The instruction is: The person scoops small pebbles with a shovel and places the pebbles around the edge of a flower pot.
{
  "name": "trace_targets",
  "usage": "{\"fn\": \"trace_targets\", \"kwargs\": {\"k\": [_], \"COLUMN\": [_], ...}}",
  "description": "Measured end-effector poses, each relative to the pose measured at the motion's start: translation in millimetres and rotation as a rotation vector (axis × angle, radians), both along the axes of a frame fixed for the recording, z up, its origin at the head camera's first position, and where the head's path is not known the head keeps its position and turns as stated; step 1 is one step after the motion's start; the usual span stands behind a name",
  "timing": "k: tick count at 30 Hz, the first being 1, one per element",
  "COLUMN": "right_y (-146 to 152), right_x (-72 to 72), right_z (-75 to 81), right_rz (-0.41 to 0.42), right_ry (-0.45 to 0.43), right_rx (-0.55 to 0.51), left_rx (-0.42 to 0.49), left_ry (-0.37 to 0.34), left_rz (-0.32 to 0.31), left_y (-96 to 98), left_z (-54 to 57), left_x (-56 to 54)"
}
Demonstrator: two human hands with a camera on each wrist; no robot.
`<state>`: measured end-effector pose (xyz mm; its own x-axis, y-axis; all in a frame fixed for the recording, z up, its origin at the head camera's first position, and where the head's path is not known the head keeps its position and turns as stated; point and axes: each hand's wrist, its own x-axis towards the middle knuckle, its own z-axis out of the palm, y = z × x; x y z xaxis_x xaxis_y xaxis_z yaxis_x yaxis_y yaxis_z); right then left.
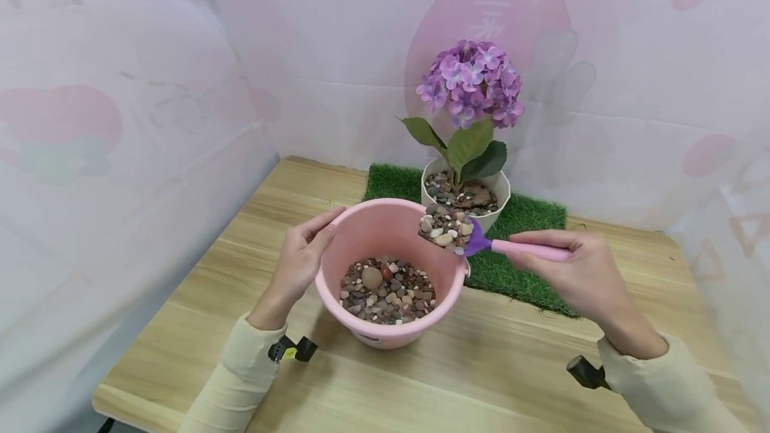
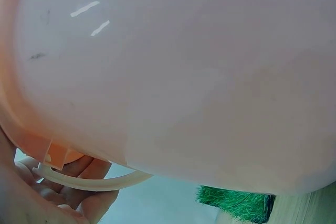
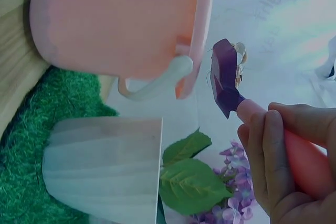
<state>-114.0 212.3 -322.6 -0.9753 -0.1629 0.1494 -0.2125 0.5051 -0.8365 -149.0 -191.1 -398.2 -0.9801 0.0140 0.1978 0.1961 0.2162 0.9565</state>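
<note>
A pink bucket (image 1: 391, 209) stands on the table with pebbles (image 1: 391, 293) over its bottom. At its left rim my left hand (image 1: 301, 256) holds on, thumb and fingers about the edge; the left wrist view has the fingers beside the bucket's pale handle (image 2: 100, 183). My right hand (image 1: 580, 272) grips the pink handle of a small shovel (image 1: 535, 250). Its purple blade (image 3: 226, 74) carries a heap of pebbles (image 1: 446, 227) and is raised over the bucket's right rim. Behind the bucket is a white flowerpot (image 1: 502, 189), partly filled with pebbles around the stem.
Purple flowers (image 1: 472, 82) and green leaves rise from the pot. It stands on a green grass mat (image 1: 529, 279) laid on the wooden table (image 1: 252, 219). Printed white cloth (image 1: 337, 112) hangs behind and at both sides.
</note>
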Motion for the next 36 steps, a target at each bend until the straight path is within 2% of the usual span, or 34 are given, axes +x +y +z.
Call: {"fn": "trace_targets", "kwargs": {"k": [5, 12, 17, 32, 36], "right_y": [10, 23, 32, 49, 54], "right_x": [-0.1, -3.0, -7.5, -17.8, -21.1], "right_z": [2.2, 1.8, -0.6, -1.6, -4.1], "right_rz": [-0.052, -0.075, -0.095, -0.194, -0.197], "right_ry": [-0.002, 0.059, 0.065, -0.007, -0.019], "right_rx": [0.02, 0.008, 0.012, 0.056, 0.052], "left_rx": [0.005, 0.012, 0.018, 0.016, 0.028], "left_ry": [0.0, -0.003, -0.01, -0.003, -0.006], "left_rz": [0.0, -0.006, -0.008, -0.003, -0.006], "left_y": [-0.4, -0.5, -0.9, -0.6, -0.1], "left_z": [0.1, 1.3, 1.0, 0.9, 0.3], "left_x": [-0.5, -0.7, -0.2, -0.7, -0.7]}}
